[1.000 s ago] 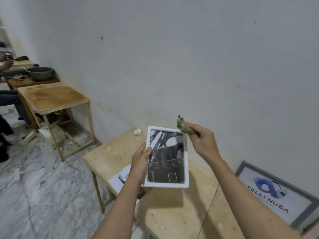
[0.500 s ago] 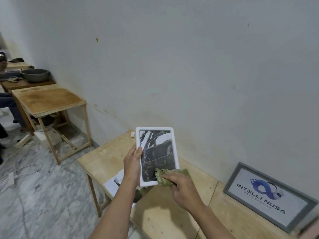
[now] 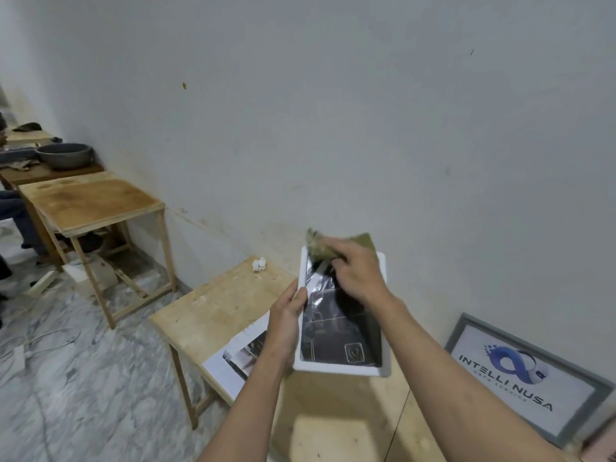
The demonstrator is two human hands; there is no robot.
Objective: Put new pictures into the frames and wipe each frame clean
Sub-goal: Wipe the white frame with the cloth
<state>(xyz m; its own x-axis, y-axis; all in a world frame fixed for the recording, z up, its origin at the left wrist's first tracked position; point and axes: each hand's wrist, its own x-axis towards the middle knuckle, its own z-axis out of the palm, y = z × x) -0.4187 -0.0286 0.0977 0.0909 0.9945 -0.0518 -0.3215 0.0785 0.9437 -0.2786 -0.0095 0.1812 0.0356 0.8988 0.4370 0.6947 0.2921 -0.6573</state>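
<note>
A white picture frame (image 3: 340, 367) with a dark black-and-white picture is held up above the wooden table (image 3: 216, 305). My left hand (image 3: 286, 323) grips its left edge, thumb on the front. My right hand (image 3: 358, 273) holds a crumpled green cloth (image 3: 321, 245) and presses it on the frame's top edge and upper glass. A loose printed picture (image 3: 238, 360) lies on the table under my left wrist. A grey frame with a blue logo (image 3: 530, 378) leans against the wall at the right.
A crumpled white scrap (image 3: 259, 264) lies at the table's far corner. Two more wooden tables (image 3: 90, 201) stand to the left, with a dark round pan (image 3: 65, 155) on the farther one. A seated person's legs (image 3: 13, 211) and floor cables (image 3: 40, 341) are at the far left.
My right hand with the cloth has moved from the frame's lower part half a second ago up to its top edge. The frame has tilted and sits lower in view.
</note>
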